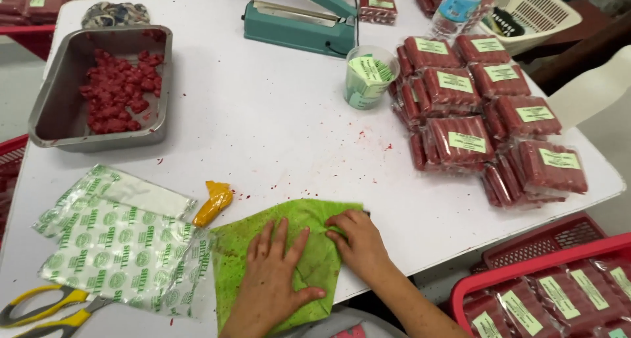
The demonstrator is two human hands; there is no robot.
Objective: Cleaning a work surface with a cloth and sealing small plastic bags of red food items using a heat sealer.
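Note:
A green leaf-like sheet (pixel 299 223) lies at the near edge of the white table (pixel 276 128). My left hand (pixel 273 275) rests flat on it, fingers spread. My right hand (pixel 358 243) presses on the sheet's right corner with fingers curled, folding or pinching its edge. A small yellow-orange wrapped piece (pixel 212 203) lies just left of the sheet. Clear plastic bags with green print (pixel 118 246) lie beside my left hand.
A metal tray (pixel 59 114) with red pieces stands at the far left. A teal heat sealer (pixel 299 22) is at the back, with a cup of green labels (pixel 368 82). Several sealed red packs (pixel 486 121) are piled right. Yellow scissors (pixel 46 308) lie near left. A red crate (pixel 545 285) sits lower right.

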